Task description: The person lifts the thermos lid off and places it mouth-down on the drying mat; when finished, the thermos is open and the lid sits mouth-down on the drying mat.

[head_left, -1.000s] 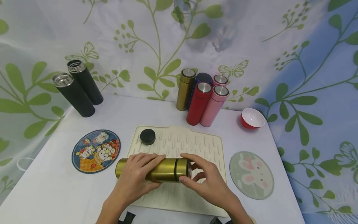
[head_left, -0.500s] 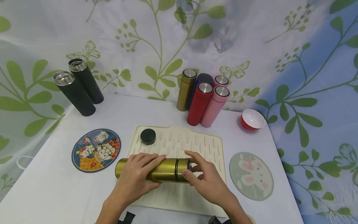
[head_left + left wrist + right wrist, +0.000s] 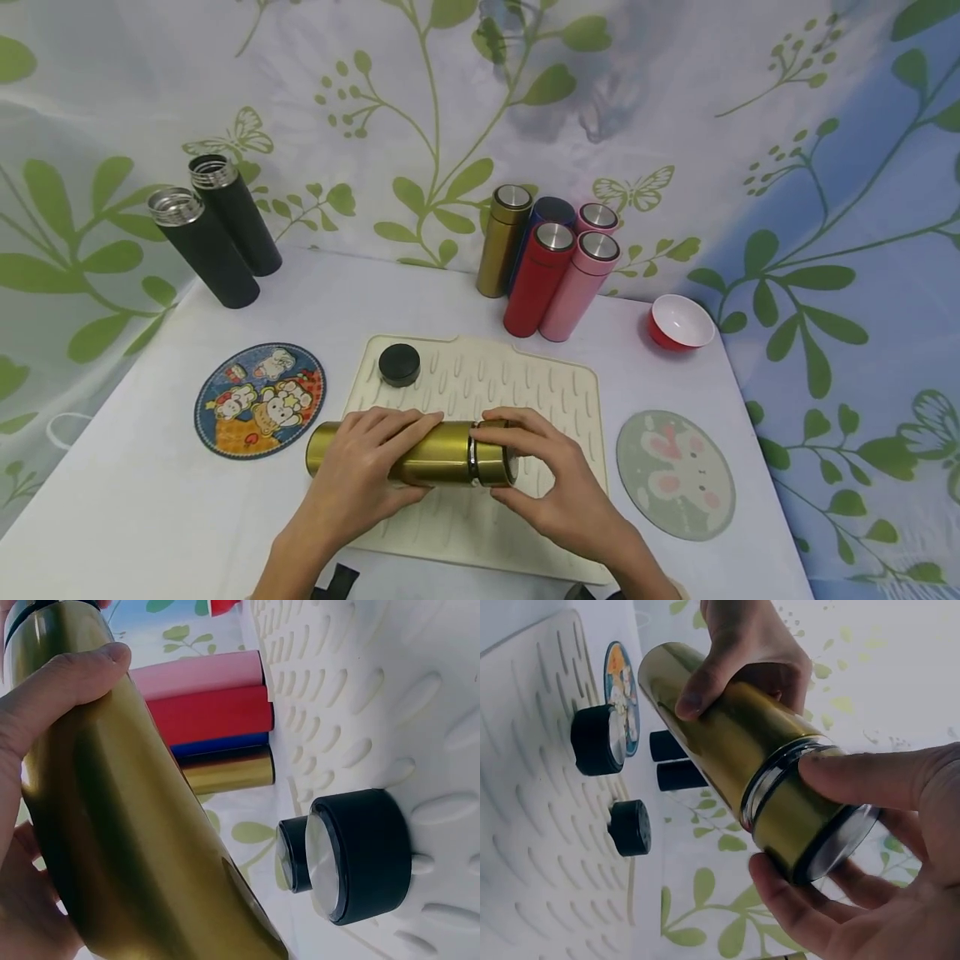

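Note:
A gold thermos flask (image 3: 442, 454) lies sideways above the cream ribbed mat (image 3: 555, 400). My left hand (image 3: 367, 462) grips its body, thumb on the near side in the head view. My right hand (image 3: 551, 471) holds the gold cap (image 3: 802, 825) between thumb and fingers. Between cap and body, a silvery threaded neck (image 3: 769, 780) shows in the right wrist view. One black lid (image 3: 399, 364) rests at the mat's far left. The right wrist view shows a second black lid (image 3: 632, 827) on the mat, hidden in the head view.
Two black flasks without lids (image 3: 206, 246) stand at the back left. Gold, blue, red and pink flasks (image 3: 536, 283) cluster at the back. A red bowl (image 3: 678, 321) sits back right. Round mats lie left (image 3: 258, 400) and right (image 3: 675, 475).
My right hand loosened from the cap, fingers lifting, then took hold of it again. The gap between cap and body has widened, showing the neck. The left hand keeps its grip.

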{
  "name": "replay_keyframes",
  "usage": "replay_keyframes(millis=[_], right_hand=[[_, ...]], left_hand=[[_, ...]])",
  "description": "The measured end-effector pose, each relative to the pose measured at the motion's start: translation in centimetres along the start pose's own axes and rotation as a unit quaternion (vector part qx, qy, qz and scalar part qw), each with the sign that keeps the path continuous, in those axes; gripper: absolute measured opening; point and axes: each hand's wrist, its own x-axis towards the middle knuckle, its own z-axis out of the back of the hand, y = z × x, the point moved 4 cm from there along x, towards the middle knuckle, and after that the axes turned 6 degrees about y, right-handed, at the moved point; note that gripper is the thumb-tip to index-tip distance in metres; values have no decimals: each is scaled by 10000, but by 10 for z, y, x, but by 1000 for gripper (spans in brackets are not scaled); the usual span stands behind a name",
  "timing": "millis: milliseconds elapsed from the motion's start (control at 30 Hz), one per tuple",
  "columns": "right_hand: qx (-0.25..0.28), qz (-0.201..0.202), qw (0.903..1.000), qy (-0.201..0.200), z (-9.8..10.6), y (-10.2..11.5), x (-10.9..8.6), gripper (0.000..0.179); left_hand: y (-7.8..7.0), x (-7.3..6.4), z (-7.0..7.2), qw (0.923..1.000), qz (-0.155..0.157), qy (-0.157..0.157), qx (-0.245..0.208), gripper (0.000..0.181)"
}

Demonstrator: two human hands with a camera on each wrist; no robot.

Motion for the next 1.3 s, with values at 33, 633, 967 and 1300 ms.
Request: replay_keyframes(millis=[33,633,967,1300], right_hand=[[-51,113,9999,-8,0,1,0,65],[-807,806,9912,-677,33,14,3,79],[-918,-96,9941,-576,25,-17,12,89],[-1348,-414,9886,-526,3,-63,34,75]], left_hand=[[0,0,0,10000,12,14,-4,88],[23,-20,30,9935,486,-738,-720,89],[48,-32,49,9774,662,-1632,-1171,81],[57,-40,51,9608,1250,-1941,-1532,93]])
